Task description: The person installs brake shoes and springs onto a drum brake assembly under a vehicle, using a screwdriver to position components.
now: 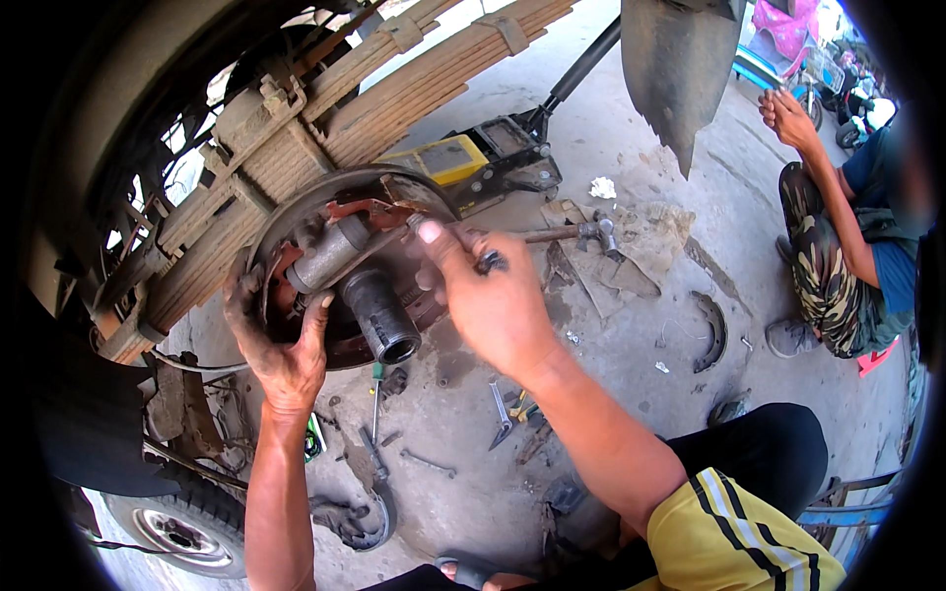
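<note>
A round brake backing plate [345, 355] with reddish parts sits beneath the leaf springs. A dark hollow axle tube [379, 315] sticks out of its middle, with a grey metal cylinder [331, 256] slanting above. My left hand [286, 360] grips the plate's left edge, fingers curled behind the rim and thumb in front, next to the cylinder's lower end. Closed in a fist, my right hand [498, 300] is at the plate's right side. A hammer [603, 236] has its handle running into that fist, its head out to the right; the grip is partly hidden.
Rusty leaf springs [374, 108] cross above the plate. Behind it stands a yellow and black floor jack [448, 158]. A curved brake shoe [711, 333], pliers [501, 419] and a green-handled screwdriver [376, 399] lie on the concrete. A person [838, 236] crouches at right; a wheel [177, 532] is lower left.
</note>
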Demonstrator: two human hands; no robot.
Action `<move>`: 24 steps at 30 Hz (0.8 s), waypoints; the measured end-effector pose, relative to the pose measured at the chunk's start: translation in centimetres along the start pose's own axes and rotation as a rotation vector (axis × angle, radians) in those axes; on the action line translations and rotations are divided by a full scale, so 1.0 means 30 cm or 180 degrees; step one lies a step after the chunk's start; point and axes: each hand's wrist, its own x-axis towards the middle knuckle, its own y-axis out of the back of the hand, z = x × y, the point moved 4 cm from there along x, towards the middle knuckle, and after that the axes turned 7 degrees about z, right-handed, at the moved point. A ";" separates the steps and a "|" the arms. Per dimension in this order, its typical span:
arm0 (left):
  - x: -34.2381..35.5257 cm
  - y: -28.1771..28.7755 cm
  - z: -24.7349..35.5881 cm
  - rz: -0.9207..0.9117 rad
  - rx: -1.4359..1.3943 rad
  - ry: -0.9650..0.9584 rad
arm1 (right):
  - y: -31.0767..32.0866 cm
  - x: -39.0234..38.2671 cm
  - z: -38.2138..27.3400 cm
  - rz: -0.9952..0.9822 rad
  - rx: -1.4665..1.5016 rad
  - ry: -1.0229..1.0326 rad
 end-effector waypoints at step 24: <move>0.010 -0.005 0.034 -0.0057 0.0065 0.0065 | -0.035 -0.054 -0.048 0.0997 -0.2305 0.2785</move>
